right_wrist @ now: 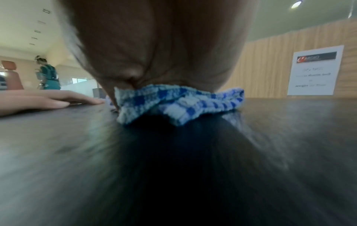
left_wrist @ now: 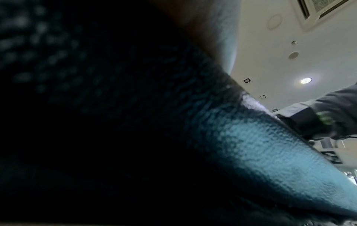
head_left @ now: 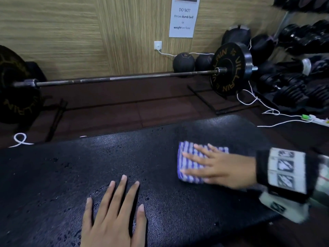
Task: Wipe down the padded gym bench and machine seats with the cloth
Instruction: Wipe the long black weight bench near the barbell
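A black padded bench (head_left: 62,175) fills the lower half of the head view, dotted with water droplets. A folded blue-and-white checked cloth (head_left: 188,157) lies on its right part. My right hand (head_left: 211,165) presses flat on the cloth with fingers straight and spread. My left hand (head_left: 115,214) rests flat on the pad to the left, fingers spread, holding nothing. In the right wrist view the cloth (right_wrist: 179,102) sits under my palm (right_wrist: 158,45) on the bench (right_wrist: 77,152), and my left hand's fingers (right_wrist: 58,100) lie further left. The left wrist view shows only dark textured pad (left_wrist: 251,145) close up.
A loaded barbell (head_left: 124,78) lies on the floor beyond the bench, with medicine balls (head_left: 183,62) at the wall. Dumbbells on a rack (head_left: 299,50) stand at right. White cables and a power strip (head_left: 318,120) trail on the floor. A person (right_wrist: 47,75) stands far off.
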Available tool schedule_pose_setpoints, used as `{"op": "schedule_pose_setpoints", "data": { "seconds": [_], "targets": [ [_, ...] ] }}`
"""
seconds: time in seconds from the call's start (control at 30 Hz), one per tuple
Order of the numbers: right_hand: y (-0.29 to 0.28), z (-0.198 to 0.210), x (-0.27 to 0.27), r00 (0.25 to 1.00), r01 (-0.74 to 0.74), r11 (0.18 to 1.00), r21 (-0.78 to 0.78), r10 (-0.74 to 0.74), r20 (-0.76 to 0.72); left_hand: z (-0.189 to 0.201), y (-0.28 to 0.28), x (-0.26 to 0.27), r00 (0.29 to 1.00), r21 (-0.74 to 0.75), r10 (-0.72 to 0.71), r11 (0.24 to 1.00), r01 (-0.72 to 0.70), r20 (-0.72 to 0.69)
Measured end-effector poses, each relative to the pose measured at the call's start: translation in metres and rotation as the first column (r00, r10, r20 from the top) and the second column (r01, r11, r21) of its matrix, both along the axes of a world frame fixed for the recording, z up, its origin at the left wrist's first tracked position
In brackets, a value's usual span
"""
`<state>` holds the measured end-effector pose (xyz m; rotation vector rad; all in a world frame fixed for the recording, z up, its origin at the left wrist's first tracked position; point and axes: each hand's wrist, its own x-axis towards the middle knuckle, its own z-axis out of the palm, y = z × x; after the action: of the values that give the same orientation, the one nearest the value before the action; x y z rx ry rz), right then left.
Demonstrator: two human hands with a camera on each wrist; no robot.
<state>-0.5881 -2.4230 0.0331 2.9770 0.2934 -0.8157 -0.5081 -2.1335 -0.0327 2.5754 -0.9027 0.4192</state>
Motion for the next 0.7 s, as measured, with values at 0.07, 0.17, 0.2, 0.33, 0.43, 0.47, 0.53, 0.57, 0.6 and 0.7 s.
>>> {"op": "schedule_pose_setpoints", "data": {
  "seconds": [0.07, 0.17, 0.2, 0.33, 0.43, 0.47, 0.53, 0.57, 0.6, 0.7],
  "targets": [
    [-0.003, 0.002, -0.029, 0.999, -0.029, 0.996, 0.081, 0.031, -0.023, 0.001, 0.000, 0.000, 1.000, 0.001, -0.005, 1.000, 0.005, 0.002],
    [-0.037, 0.008, -0.050, 0.993, 0.085, 0.987, 0.137, -0.073, -0.090, 0.001, 0.000, 0.000, 1.000, 0.005, -0.010, 1.000, 0.010, -0.004],
    [-0.050, 0.011, -0.049, 0.987, 0.141, 0.984, 0.110, -0.131, -0.096, 0.001, 0.001, 0.000, 1.000, 0.006, -0.009, 1.000, 0.009, -0.008],
    [-0.075, 0.014, -0.020, 0.936, 0.332, 0.940, -0.077, -0.338, -0.099, 0.002, 0.001, 0.000, 1.000, -0.003, -0.012, 1.000, 0.012, -0.013],
    [-0.057, 0.012, 0.009, 0.935, 0.349, 0.935, -0.058, -0.352, -0.046, 0.001, 0.001, 0.000, 1.000, -0.005, -0.015, 1.000, 0.015, -0.009],
    [-0.045, 0.011, 0.015, 0.947, 0.317, 0.947, -0.051, -0.319, -0.028, 0.001, 0.002, -0.001, 1.000, -0.005, -0.013, 1.000, 0.013, -0.008],
    [-0.022, 0.007, 0.015, 0.980, 0.197, 0.979, -0.047, -0.197, -0.003, 0.002, 0.002, -0.002, 1.000, -0.003, -0.010, 1.000, 0.010, -0.009],
    [-0.012, 0.004, 0.008, 0.992, 0.124, 0.992, -0.036, -0.124, -0.002, 0.002, 0.002, -0.002, 1.000, -0.002, -0.008, 1.000, 0.008, -0.010],
    [-0.003, 0.002, -0.002, 0.999, 0.050, 0.999, -0.011, -0.050, 0.000, 0.002, 0.001, -0.002, 1.000, -0.002, -0.008, 1.000, 0.008, -0.009],
    [0.000, 0.002, -0.040, 1.000, 0.008, 0.990, 0.142, -0.004, -0.029, 0.001, 0.001, -0.001, 1.000, -0.002, -0.007, 1.000, 0.007, -0.004]
  ]
}}
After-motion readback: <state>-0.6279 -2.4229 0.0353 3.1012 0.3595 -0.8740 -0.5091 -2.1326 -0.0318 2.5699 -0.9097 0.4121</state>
